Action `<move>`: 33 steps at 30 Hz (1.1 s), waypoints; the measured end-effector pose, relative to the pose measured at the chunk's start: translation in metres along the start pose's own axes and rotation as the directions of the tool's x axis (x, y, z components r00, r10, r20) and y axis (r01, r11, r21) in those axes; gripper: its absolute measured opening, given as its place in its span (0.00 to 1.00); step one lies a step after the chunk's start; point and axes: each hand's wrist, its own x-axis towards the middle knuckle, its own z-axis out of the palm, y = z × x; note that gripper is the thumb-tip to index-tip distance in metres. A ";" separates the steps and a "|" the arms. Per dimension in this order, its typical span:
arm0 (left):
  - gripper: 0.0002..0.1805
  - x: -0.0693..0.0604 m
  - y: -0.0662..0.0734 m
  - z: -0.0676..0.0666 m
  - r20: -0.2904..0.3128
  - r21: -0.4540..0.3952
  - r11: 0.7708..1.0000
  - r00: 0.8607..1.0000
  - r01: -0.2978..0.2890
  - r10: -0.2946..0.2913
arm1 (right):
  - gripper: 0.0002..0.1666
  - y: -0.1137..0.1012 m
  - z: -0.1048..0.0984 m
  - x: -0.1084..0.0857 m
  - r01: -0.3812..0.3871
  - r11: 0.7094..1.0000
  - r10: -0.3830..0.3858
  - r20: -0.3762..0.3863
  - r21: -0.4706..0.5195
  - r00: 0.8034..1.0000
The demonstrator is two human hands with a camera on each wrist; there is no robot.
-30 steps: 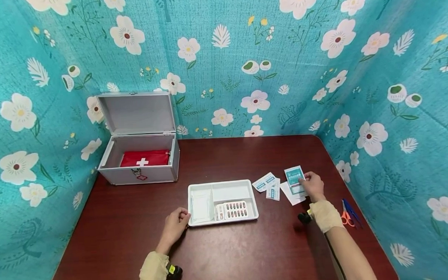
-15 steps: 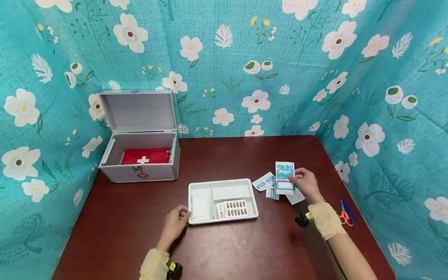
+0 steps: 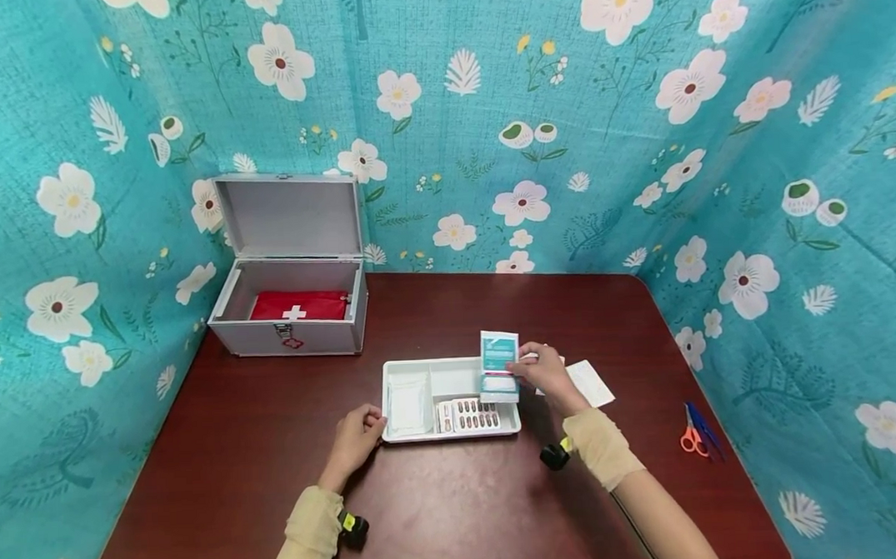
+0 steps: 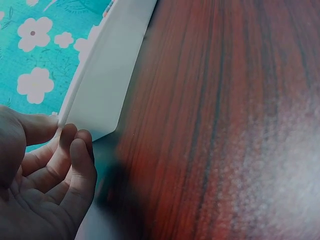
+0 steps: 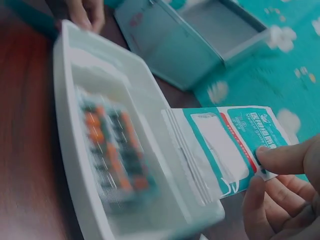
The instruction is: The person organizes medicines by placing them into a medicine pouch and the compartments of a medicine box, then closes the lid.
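My left hand (image 3: 356, 438) pinches the near left corner of a white divided tray (image 3: 455, 437). In the left wrist view the thumb lies on its rim and the fingers curl against its outer wall. My right hand (image 3: 548, 373) holds a teal-and-white medical gauze packet (image 3: 500, 356) by its right edge, between thumb and fingers. The packet hangs over the tray's right part, hiding some of it. Below it, a blister pack of capsules (image 3: 478, 416) lies in the near right compartment. A clear-wrapped white packet (image 3: 408, 405) fills the left compartment.
A silver case (image 3: 293, 336) stands at the back left, lid up, with a red pouch (image 3: 299, 306) inside. Right of the tray lies a white packet (image 3: 591, 383); smaller ones are mostly hidden by my right hand. Orange-handled scissors (image 3: 693, 440) and blue tweezers (image 3: 706, 431) lie far right.
My right hand has lifted the gauze packet from the pile at the right and carried it left, over the tray. The left hand has stayed at the tray's corner.
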 end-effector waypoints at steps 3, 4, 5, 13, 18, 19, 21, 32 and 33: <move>0.05 0.001 0.000 0.000 0.003 -0.004 1.000 1.000 0.007 -0.007 | 0.09 -0.006 0.023 -0.002 -0.001 1.000 0.001 0.027 0.024 1.000; 0.04 0.001 0.000 0.000 0.004 -0.005 1.000 1.000 0.007 -0.007 | 0.09 -0.007 0.031 -0.003 -0.002 0.999 0.001 0.036 0.040 0.999; 0.05 0.001 0.000 0.001 0.005 -0.007 1.000 1.000 0.007 -0.007 | 0.09 -0.009 0.039 -0.004 -0.002 0.999 -0.001 0.047 0.053 0.999; 0.04 0.002 -0.002 0.002 0.001 -0.008 1.000 1.000 -0.009 0.009 | 0.08 -0.014 0.097 -0.012 0.029 1.000 -0.029 0.071 0.000 0.997; 0.04 0.002 -0.001 0.002 0.005 -0.022 1.000 1.000 0.003 -0.003 | 0.06 -0.015 0.122 -0.013 0.099 0.984 -0.093 0.049 -0.145 0.994; 0.04 0.002 0.000 0.002 0.006 -0.021 1.000 1.000 0.002 -0.002 | 0.07 -0.016 0.126 -0.014 0.115 0.979 -0.109 0.049 -0.167 0.993; 0.04 0.003 0.000 0.002 0.007 -0.021 1.000 1.000 0.007 -0.007 | 0.07 -0.016 0.132 -0.014 0.149 0.967 -0.141 0.050 -0.209 0.989; 0.04 0.002 -0.003 0.001 0.007 -0.018 1.000 1.000 0.006 -0.005 | 0.19 -0.014 0.162 -0.022 0.290 0.841 -0.296 0.059 -0.457 0.953; 0.04 0.002 -0.003 0.001 0.008 -0.022 1.000 1.000 0.005 -0.005 | 0.18 -0.013 0.164 -0.022 0.310 0.825 -0.318 0.065 -0.473 0.946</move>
